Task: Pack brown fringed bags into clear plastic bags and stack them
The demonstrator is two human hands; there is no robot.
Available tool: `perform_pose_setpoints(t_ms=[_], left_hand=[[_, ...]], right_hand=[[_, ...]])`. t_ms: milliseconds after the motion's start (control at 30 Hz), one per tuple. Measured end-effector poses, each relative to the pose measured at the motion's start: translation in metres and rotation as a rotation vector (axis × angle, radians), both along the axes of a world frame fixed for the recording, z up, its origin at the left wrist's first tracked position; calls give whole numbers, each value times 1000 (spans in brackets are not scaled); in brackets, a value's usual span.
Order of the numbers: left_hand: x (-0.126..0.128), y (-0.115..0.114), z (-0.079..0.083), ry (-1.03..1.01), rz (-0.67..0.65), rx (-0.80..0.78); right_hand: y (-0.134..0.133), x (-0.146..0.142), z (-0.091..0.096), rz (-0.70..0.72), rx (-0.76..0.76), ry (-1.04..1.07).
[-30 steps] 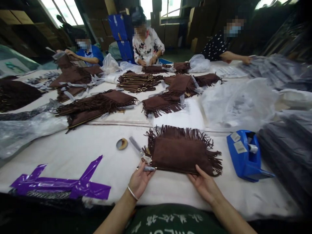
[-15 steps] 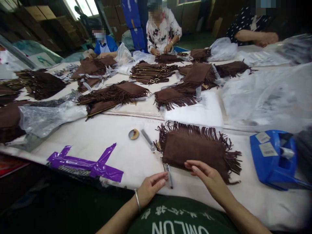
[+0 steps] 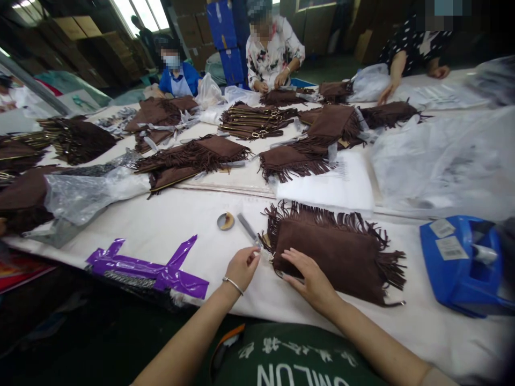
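Note:
A dark brown fringed pouch lies flat on the white-covered table in front of me, fringe along its far and right edges. My right hand rests on its near left corner, fingers stretched out, thumb at the near edge. My left hand, a bangle on its wrist, is beside the pouch's left end, fingers pinched together; what is between them is too small to make out. Just beyond those fingertips lies a narrow grey strip, with small pale fittings at the pouch's corner.
A round dish sits left of the strip. A blue tape dispenser stands at right. Purple tape marks the near left edge. Stacked brown pouches and plastic bags lie farther back. Several co-workers are across the table.
My left hand has moved forward to the pouch's left corner and pinched. My right hand has shifted left along the pouch. The second grey strip near the edge no longer shows there.

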State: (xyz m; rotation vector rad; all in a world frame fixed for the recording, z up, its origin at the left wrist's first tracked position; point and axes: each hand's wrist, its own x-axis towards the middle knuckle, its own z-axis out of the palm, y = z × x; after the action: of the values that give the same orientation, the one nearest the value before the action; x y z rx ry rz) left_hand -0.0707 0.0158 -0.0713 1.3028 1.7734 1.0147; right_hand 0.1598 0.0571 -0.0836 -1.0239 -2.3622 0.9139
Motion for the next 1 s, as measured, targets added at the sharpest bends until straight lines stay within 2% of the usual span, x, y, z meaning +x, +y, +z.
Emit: perform_pose_setpoints(t_ms=[167, 300, 400, 500, 600, 667, 733, 867, 1000], left_hand=[[-6, 28, -3, 244, -117, 135], [-22, 41, 12, 158, -275, 227], [-35, 30, 28, 86, -361, 164], [-36, 1, 39, 80, -282, 28], [-21, -30, 38, -73, -168, -235], [-6, -44, 30, -236, -180, -472], [10, -49, 20, -362, -219, -635], [43, -44, 10, -570, -244, -732], [86, -35, 9, -921, -87, -658]], right_hand=[[14, -24, 11, -76, -56, 93], [23, -29, 5, -93, -129, 146], [24, -22, 0, -109, -179, 174], [21, -15, -1, -109, -189, 185], [14, -8, -2, -71, -144, 149], [7, -3, -4, -21, -81, 84], [2, 2, -7, 22, -25, 16], [-6, 7, -6, 34, -42, -47], [-3, 5, 9, 51, -159, -94]])
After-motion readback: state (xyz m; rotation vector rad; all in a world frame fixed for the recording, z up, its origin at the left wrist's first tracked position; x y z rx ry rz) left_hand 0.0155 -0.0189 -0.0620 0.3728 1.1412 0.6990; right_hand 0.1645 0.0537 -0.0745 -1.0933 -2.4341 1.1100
